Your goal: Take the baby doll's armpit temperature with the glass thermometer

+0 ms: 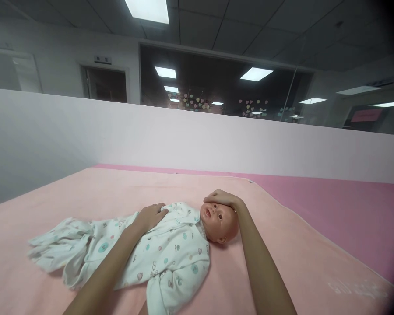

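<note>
A baby doll [170,249] in a white printed sleepsuit lies on its back on a peach blanket [282,245], head to the right, legs to the left. My left hand [150,215] rests flat on the doll's chest, fingers stretched out. My right hand [221,199] is cupped over the top of the doll's head [218,221], fingers curved along the forehead.
The blanket covers a pink surface [348,210] that shows bare on the right. A low white partition wall [184,135] runs behind it. Beyond are dark glass panels with heart stickers and ceiling lights.
</note>
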Available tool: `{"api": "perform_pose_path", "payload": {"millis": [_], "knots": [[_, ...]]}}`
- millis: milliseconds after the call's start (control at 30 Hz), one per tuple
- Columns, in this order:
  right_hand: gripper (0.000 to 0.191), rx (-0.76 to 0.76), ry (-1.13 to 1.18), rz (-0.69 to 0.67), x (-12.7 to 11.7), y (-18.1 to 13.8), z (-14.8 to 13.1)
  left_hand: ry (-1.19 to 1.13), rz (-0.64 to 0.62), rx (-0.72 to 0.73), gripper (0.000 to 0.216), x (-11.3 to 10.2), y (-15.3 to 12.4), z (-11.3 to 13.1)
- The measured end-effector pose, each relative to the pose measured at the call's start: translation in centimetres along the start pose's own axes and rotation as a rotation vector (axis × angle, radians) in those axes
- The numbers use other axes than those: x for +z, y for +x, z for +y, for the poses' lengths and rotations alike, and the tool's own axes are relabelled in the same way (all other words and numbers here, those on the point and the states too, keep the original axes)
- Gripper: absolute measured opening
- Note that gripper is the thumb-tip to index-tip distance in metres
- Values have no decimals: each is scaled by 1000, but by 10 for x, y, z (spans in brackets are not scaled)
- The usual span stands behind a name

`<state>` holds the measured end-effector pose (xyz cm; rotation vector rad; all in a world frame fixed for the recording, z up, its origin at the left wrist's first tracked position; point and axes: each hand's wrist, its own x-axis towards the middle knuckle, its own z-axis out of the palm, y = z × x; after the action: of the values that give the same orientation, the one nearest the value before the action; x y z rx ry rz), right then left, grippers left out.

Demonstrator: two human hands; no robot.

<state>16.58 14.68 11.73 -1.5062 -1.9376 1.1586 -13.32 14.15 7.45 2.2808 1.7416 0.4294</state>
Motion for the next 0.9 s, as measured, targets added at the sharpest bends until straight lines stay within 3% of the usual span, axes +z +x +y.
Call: {"api": "perform_pose_path", "payload": {"millis": [233,500,900], "knots": [[39,129,-11,31,-1,-3,-6,-6,-13,-5,54,0,1,0],[28,48,14,66,2,-4,-9,4,1,3,55,1,2,0],[23,32,1,9,-1,-1,-2,-5,0,7,53,1,1,0]]}}
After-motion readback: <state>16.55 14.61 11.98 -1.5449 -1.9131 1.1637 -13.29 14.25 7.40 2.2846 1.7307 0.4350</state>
